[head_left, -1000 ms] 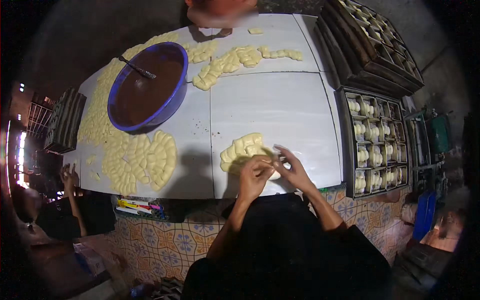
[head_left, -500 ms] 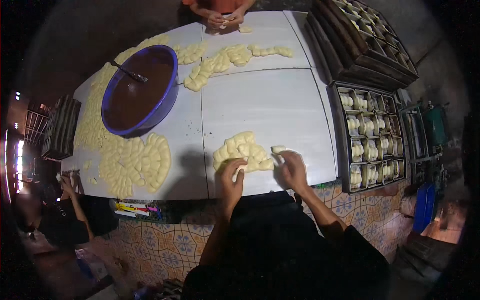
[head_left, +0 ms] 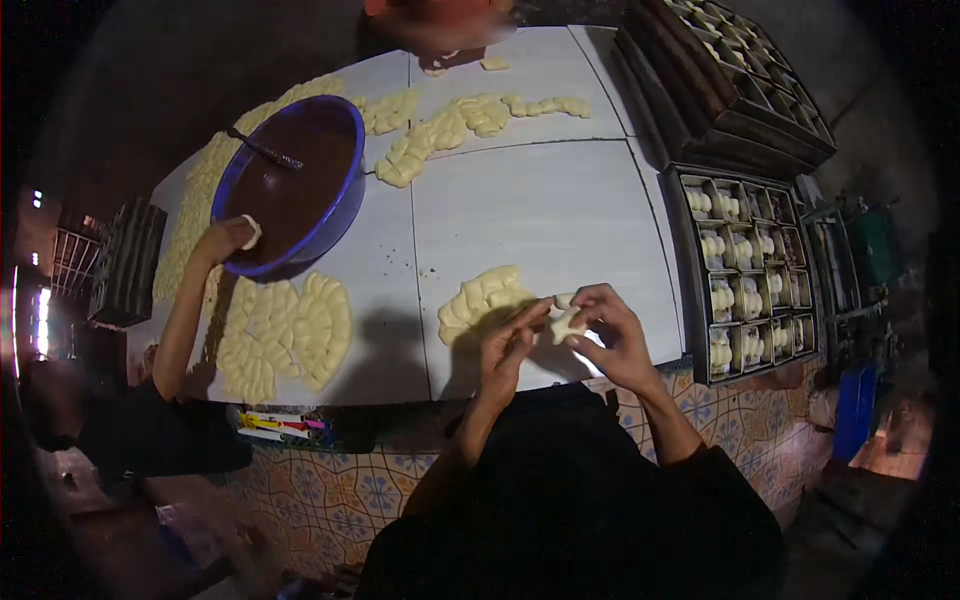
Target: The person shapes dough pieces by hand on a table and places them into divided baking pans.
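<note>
Above the near edge of the white table, my right hand (head_left: 615, 338) pinches a soft, pale piece of dough (head_left: 565, 328) between thumb and fingers. Close on its left is my left hand (head_left: 508, 350), fingers stretched out and together, their tips at or near the dough's edge; exact contact is hard to tell. Just beyond the fingertips shows another small dough piece (head_left: 564, 300), partly hidden. A cluster of cut dough pieces (head_left: 482, 298) lies beside my left hand, which covers part of it.
At left stands a blue basin (head_left: 357, 195) of brown filling with a whisk (head_left: 265, 150). A co-worker's hand (head_left: 222, 242) holds dough at its rim. More dough (head_left: 322, 325) covers the table's left and far parts. Divided metal trays (head_left: 745, 270) holding dough stand at right.
Both hands have come together, and my right hand now holds a dough piece up. The co-worker at left has reached to the basin's rim. The far person's hands have blurred with motion.
</note>
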Action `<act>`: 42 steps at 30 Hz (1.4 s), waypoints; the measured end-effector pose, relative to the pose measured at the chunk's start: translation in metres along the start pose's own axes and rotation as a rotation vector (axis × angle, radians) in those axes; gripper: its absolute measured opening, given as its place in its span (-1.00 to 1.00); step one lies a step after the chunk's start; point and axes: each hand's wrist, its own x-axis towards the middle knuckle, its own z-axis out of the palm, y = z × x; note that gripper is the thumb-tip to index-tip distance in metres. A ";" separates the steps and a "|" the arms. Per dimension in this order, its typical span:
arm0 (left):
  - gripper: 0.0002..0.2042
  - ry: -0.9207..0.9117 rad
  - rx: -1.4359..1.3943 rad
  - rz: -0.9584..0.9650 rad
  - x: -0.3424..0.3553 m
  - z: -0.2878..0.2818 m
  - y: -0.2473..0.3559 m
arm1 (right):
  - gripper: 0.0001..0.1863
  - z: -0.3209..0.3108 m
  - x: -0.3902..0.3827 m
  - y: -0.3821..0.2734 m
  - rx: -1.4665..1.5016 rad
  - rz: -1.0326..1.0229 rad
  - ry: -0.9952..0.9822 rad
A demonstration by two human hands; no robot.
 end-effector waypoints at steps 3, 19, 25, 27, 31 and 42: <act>-0.73 0.171 0.305 0.111 -0.004 0.008 0.002 | -0.66 0.028 0.015 -0.005 -0.198 -0.102 0.129; -0.20 -0.083 -0.515 0.103 0.073 -0.094 0.085 | -0.02 0.072 0.093 0.054 0.144 0.242 -0.464; -0.29 0.790 1.296 0.382 0.179 -0.286 0.199 | -0.04 0.083 0.101 0.082 0.160 0.203 -0.313; -0.26 0.803 1.397 0.361 0.191 -0.322 0.202 | -0.07 0.093 0.102 0.080 0.286 0.226 -0.274; -0.23 0.427 0.996 -0.528 0.201 -0.306 0.212 | -0.10 0.089 0.108 0.080 0.331 0.249 -0.230; -0.21 0.539 -0.135 -0.286 0.085 -0.072 0.086 | -0.54 0.094 0.114 0.098 0.906 0.770 -0.029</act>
